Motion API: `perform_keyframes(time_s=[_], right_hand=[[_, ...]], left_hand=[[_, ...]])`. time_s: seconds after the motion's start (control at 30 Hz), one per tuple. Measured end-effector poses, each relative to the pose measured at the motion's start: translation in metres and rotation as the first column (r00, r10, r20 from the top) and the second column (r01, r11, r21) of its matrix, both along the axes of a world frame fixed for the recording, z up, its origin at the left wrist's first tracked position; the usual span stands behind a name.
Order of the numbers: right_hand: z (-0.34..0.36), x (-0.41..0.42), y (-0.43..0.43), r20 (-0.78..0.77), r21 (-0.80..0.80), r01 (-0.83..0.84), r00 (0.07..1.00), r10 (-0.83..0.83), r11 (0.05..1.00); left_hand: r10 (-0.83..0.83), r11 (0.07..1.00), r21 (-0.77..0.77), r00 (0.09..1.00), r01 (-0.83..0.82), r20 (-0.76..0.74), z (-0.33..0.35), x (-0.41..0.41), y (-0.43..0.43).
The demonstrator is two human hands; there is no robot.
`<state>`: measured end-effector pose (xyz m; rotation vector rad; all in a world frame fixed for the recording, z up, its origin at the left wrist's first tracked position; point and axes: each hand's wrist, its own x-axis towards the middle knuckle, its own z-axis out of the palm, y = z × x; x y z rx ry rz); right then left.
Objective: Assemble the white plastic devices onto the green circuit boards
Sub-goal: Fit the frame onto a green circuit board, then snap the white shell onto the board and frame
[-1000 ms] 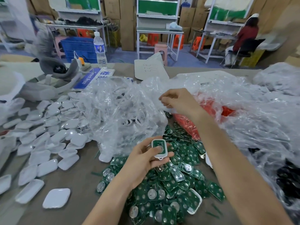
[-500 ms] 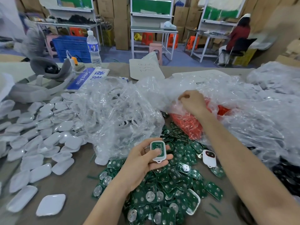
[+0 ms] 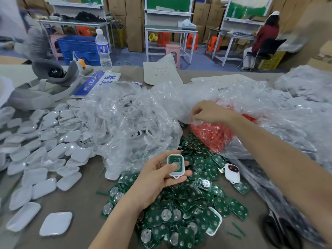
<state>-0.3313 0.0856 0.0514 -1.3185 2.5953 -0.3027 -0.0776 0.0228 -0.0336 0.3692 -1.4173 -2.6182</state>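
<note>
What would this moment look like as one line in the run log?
left hand: holds white case with green board inside | right hand: grips plastic bag of red parts | board pile: on table

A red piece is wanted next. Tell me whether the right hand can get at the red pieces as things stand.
Probably yes. The right hand grips the clear bag just above the red pieces; only that film lies between them. Whether the bag's mouth is there, I cannot tell.

**Bright, even light; soft edges**

You work under bright, even indoor light; shadows are weak and short. The clear plastic bags give white glare. Your right forearm and the frame edges look blurred and bent.
</note>
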Motion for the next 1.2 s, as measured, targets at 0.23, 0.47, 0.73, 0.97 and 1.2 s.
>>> perform_keyframes(time_s=[0.23,0.47,0.73,0.97,1.2], right_hand=[[0.016,-0.022,0.024,-0.002,-0.317,0.285,0.954,-0.301,0.905],[0.02,-0.026,0.037,0.003,-0.385,0.351,0.925,-0.379,0.853],[0.045,0.071,0.0,0.242,-0.434,-0.094,0.946,0.216,0.896],[0.009,0.132,-0.074,0.014,0.017,-0.416,0.909,0.416,0.909],[0.019,0.211,-0.128,-0.135,-0.31,-0.615,0.783,0.607,0.725]], left_hand=[[-0.008,0.998,0.056,1.0,0.009,-0.01,0.001,0.001,0.0],[-0.014,0.996,0.092,1.0,0.015,-0.013,-0.001,0.001,-0.001],[-0.024,0.997,0.069,0.999,0.026,-0.024,0.001,0.002,-0.001],[-0.026,1.0,0.011,0.999,0.026,-0.03,0.001,0.001,0.001],[-0.028,0.988,-0.148,0.999,0.034,0.04,0.003,0.0,0.003]])
